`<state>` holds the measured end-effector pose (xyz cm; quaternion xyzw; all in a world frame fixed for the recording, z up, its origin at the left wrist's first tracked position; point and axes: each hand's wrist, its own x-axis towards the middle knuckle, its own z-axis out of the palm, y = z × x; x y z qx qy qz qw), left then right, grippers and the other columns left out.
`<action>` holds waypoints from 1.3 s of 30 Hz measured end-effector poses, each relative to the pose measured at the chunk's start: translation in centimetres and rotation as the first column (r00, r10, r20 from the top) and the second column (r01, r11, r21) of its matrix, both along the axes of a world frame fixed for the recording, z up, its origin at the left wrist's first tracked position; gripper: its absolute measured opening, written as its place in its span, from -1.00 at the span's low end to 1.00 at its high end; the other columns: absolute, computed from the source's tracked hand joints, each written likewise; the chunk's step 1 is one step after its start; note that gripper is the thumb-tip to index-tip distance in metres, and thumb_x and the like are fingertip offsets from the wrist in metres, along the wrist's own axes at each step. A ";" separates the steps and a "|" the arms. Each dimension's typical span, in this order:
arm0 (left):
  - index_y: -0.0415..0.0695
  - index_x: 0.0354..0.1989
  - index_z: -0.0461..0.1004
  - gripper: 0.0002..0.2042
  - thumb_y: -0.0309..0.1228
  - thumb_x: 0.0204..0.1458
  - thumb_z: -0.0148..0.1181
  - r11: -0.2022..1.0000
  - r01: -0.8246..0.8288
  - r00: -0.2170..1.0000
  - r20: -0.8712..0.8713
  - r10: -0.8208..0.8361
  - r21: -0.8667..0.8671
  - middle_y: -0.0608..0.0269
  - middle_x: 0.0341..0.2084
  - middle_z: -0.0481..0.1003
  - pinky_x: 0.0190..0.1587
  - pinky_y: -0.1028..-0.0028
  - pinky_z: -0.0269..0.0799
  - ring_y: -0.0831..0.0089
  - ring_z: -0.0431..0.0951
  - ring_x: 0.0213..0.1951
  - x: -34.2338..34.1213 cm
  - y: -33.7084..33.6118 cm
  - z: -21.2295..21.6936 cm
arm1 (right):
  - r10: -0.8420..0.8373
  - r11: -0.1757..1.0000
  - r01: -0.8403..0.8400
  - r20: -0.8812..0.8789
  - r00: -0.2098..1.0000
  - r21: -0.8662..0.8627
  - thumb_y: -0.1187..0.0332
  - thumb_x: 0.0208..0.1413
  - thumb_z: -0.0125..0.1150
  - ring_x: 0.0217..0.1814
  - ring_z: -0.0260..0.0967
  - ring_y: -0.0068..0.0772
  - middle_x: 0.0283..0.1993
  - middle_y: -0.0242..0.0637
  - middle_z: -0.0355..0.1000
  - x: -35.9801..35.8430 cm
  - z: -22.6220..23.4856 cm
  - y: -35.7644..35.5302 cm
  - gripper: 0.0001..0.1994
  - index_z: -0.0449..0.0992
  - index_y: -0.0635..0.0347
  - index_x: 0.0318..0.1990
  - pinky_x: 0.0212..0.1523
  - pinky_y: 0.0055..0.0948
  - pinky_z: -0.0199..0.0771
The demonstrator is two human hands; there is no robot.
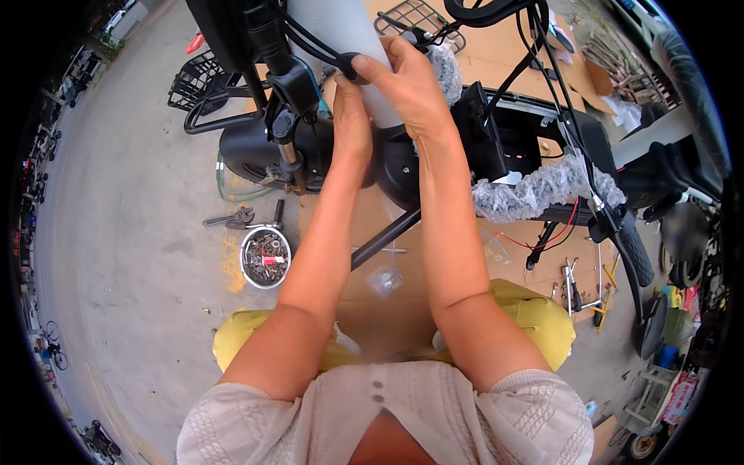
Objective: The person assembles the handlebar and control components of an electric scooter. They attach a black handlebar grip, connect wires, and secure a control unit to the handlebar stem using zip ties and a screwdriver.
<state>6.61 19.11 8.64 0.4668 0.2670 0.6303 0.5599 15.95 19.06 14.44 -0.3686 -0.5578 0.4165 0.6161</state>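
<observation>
Right hand (411, 81): curled about column's right side, thumb on clip | Left hand (351, 116): thumb just below clip, fingers hidden, grip cannot be told | Clip (349, 68): black, on column's near face, left of right hand, which is nearer | Column (333, 23): white, long axis slanting from upper left to lower right

Holding a white tube (381, 107) between left grip (351, 120) and right grip (408, 85), touching a black round fitting (349, 67), well apart from a bowl (243, 263) of small hardware (260, 248).
</observation>
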 end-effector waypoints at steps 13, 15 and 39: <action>-0.31 0.15 0.22 -0.27 0.14 0.08 0.12 0.793 -0.383 0.731 -0.370 0.574 0.473 -0.01 -0.13 0.49 -0.06 0.33 0.40 0.23 0.52 -0.08 -0.4 0.3 1.1 | -0.002 0.998 -0.001 -0.036 0.999 -0.068 0.33 -0.03 0.38 -0.14 0.46 -0.41 -0.13 -0.11 0.52 0.6 0.6 -0.2 -0.54 0.45 0.46 -0.02 -0.13 -0.45 0.46; -0.31 0.14 0.24 -0.33 0.09 0.13 0.09 0.771 -0.398 0.669 -0.417 0.615 0.497 -0.05 -0.22 0.53 -0.13 0.31 0.43 0.18 0.57 -0.16 -0.5 0.4 0.9 | 0.014 0.997 -0.019 -0.066 0.998 -0.073 0.32 -0.02 0.39 -0.15 0.46 -0.42 -0.13 -0.11 0.52 0.7 0.5 -0.4 -0.53 0.45 0.47 -0.01 -0.14 -0.45 0.45; -0.33 0.06 0.28 -0.47 -0.08 0.17 0.16 0.860 -0.333 0.879 -0.202 0.432 0.387 0.19 -0.16 0.45 -0.10 0.51 0.37 0.48 0.44 -0.16 -0.9 0.2 0.6 | -0.081 0.979 0.074 0.029 0.996 0.191 0.25 0.22 0.09 0.27 0.27 -0.13 0.22 0.01 0.33 0.1 -2.9 -1.7 -0.51 0.29 0.27 0.26 0.23 -0.35 0.20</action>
